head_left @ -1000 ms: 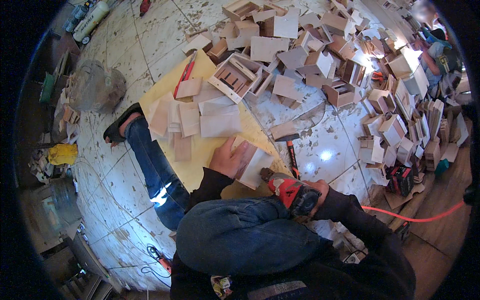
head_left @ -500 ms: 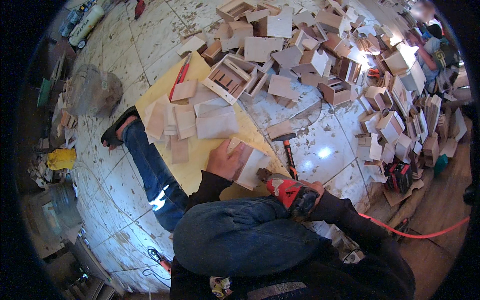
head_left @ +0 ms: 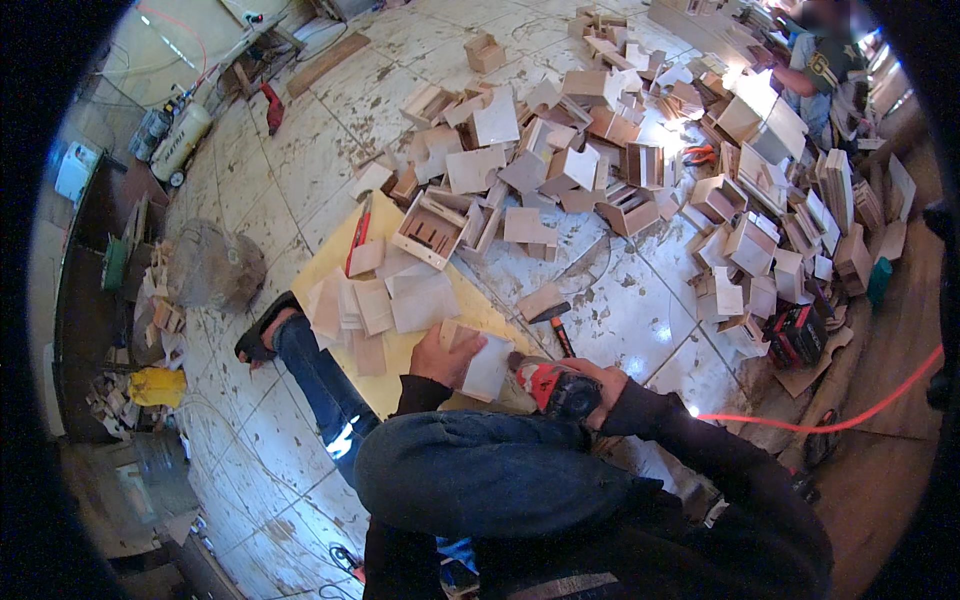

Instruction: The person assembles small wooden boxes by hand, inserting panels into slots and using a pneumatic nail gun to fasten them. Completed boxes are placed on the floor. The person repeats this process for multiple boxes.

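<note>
My left hand [head_left: 440,357] grips a small pale wooden box [head_left: 485,369] by its left side, fingers and thumb closed on its edge, above a yellow board [head_left: 487,309]. In my right hand [head_left: 601,389] is a red-and-black power tool [head_left: 556,388]. Its dark tip points left and sits at the box's right edge; whether they touch I cannot tell. Thin wooden pieces [head_left: 373,306] lie loosely stacked just beyond my left hand. A hammer [head_left: 556,325] with a black-and-orange handle rests past the tool.
A large heap of wooden boxes [head_left: 570,170] spreads over the tiled floor ahead and right. An open box [head_left: 432,232] and a red tool [head_left: 360,237] lie at the yellow board's far end. A red hose [head_left: 830,427] curves at right. Another person [head_left: 815,80] sits far right.
The view has shifted, showing more of the far floor. The box in my left hand has turned slightly, and the tool is still held at its right edge.
</note>
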A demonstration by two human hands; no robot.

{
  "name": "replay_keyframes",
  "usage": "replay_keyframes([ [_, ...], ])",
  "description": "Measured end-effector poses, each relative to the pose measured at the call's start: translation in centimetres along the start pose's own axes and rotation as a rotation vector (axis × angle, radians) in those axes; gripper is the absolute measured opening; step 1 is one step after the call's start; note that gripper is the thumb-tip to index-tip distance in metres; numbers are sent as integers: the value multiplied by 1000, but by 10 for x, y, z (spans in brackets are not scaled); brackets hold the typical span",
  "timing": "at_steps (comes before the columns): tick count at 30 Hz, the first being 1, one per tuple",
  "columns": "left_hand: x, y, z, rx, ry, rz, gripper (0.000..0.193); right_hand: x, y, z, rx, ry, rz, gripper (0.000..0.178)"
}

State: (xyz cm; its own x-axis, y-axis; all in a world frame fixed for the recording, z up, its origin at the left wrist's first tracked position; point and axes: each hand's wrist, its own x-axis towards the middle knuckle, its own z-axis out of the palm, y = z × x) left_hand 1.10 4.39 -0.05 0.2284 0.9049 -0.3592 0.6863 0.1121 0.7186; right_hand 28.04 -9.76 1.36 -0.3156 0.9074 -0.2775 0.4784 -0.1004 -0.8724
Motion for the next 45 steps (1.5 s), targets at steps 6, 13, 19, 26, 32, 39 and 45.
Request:
replay_keyframes([
  [6, -11, -15, -7, -300, 41, 30, 52, -37, 73, -2, -349, 287, 115, 81],
  [13, -1, -57, -13, -1189, -118, -109, 33, -50, 180, 31, -661, 276, 243, 61],
  [19, 8, -62, -12, -1248, -60, -64, 30, -42, 171, 43, -606, 191, 379, 79],
  [26, 11, -29, 13, -1075, -187, -27, 32, 28, 44, 48, 412, 291, 26, 55],
  [32, 0, -24, 8, -846, -460, -223, 39, 51, 70, 39, 500, 442, 131, 60],
  [39, -42, -7, -69, -1207, -52, -95, 47, -50, 210, -78, 805, 1476, 92, 17],
  [45, -111, 106, -133, -1108, 5, 465, 38, -32, 238, -129, 593, 1423, 492, 31],
])
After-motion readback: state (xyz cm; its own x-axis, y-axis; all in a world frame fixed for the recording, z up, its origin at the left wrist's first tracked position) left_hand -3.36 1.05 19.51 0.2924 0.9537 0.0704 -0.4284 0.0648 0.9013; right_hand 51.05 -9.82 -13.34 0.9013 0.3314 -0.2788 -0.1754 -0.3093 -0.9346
